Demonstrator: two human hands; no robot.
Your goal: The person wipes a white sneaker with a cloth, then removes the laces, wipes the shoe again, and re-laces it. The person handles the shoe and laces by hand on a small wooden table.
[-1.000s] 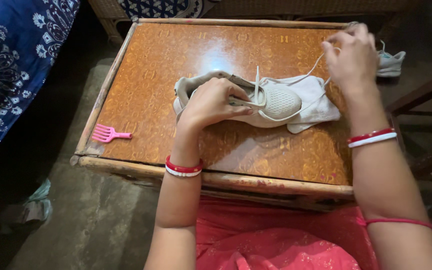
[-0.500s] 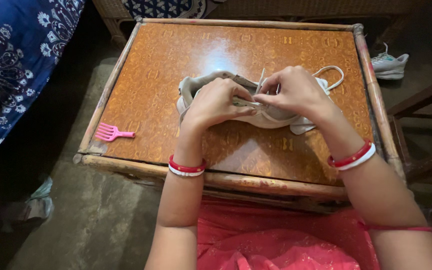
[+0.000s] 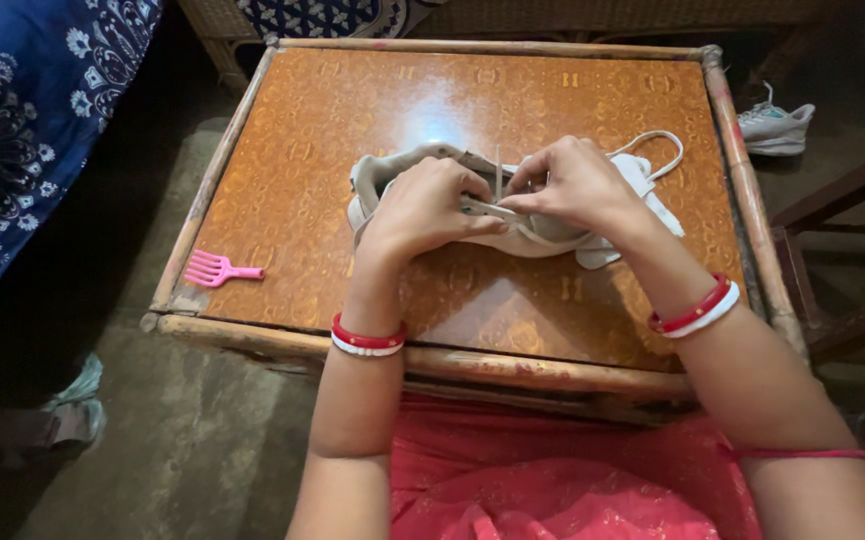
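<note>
Head view: left hand grips the white shoe; right hand fingers pinch its lace.

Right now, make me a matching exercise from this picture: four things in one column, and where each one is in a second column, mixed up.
Things:
1. white shoe
2. pink comb
3. second white shoe
4. blue patterned cloth

Places:
A. on the floor, right of the table
B. near the table's front left corner
C. left of the table, off it
D. mid-table, under the left hand and right hand

Pairs: 1-D, 2-B, 3-A, 4-C
</note>
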